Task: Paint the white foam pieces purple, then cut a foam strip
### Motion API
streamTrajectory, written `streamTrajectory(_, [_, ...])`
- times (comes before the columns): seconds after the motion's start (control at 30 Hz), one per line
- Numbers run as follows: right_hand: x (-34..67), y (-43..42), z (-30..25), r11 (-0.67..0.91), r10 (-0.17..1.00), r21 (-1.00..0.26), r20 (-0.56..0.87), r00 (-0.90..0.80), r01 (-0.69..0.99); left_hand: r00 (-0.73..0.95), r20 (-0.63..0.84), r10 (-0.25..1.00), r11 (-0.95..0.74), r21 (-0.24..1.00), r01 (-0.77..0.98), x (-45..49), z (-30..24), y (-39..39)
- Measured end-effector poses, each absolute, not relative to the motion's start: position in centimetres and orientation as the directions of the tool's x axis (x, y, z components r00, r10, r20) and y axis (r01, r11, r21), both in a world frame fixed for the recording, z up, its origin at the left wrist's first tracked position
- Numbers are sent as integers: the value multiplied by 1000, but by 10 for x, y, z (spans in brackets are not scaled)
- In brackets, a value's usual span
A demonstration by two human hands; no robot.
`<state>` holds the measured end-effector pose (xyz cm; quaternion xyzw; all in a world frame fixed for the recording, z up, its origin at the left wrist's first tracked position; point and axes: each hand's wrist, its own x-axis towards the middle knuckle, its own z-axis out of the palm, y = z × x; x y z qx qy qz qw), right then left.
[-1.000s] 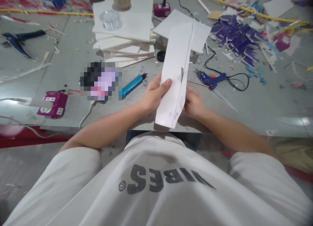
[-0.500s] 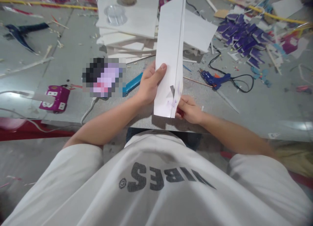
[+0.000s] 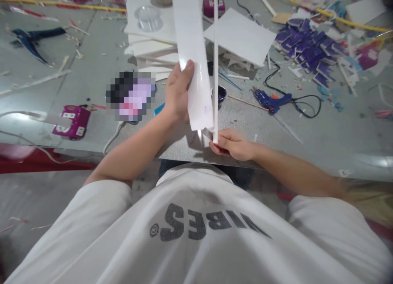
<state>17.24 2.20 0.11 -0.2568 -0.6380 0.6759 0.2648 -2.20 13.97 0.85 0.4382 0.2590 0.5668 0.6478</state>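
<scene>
My left hand [image 3: 179,91] is closed on a long white board [image 3: 195,67], thumb on its face, holding it raised over the table. The board's lower end has faint purple marks. In my right hand [image 3: 231,144], fingers are closed round the lower end of a thin white strip [image 3: 215,71], which stands upright apart from the board. A short metal blade [image 3: 208,133] juts from the same hand, with a bit of red among the fingers; its handle is mostly hidden. Behind the strip sits a small cup of dark paint [image 3: 221,94].
White boards [image 3: 242,38] are stacked behind, with a clear round dish [image 3: 148,18] on top. A blue glue gun [image 3: 272,100] lies right, before purple pieces [image 3: 307,46]. A blurred phone [image 3: 130,97] and a purple power socket [image 3: 71,122] are left.
The thin strip has come away from the board's right edge. My left hand has moved the board left and up; the strip stays in my right hand.
</scene>
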Motion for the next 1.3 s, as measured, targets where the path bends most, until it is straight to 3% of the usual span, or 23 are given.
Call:
streamTrajectory(0.2, [174,26,0,-103,654,-995,-54,-755,-18,225,215,950,-61,836,-545,-29,-7,161])
streamTrajectory(0.33, [173,29,-3,-147,645,-989,-84,-760,-15,141,172,975,-83,869,-488,-30,-4,159])
streamTrajectory(0.53, [168,31,-8,-162,736,-984,-169,-656,72,-35,214,976,-206,865,-458,-38,2,166])
streamTrajectory(0.7, [165,33,-8,-156,840,-977,-207,-502,142,-67,246,967,-249,853,-460,-45,-3,178])
streamTrajectory(0.83, [169,33,-6,-166,854,-958,-259,-452,235,-96,287,953,-298,837,-459,-47,-5,183])
streamTrajectory(0.97, [172,31,-2,-20,861,-932,-200,-468,362,-140,300,944,-330,817,-472,-53,0,190])
streamTrajectory(1.07, [165,31,5,128,940,-695,-143,-310,708,-208,345,915,-403,793,-457,-56,5,195])
streamTrajectory(1.17, [153,36,12,105,957,-363,-217,-193,926,-265,393,880,-473,774,-422,-54,5,198])
streamTrajectory(1.3, [144,39,15,103,941,-274,-286,-183,956,-338,488,805,-583,758,-293,-50,-2,199])
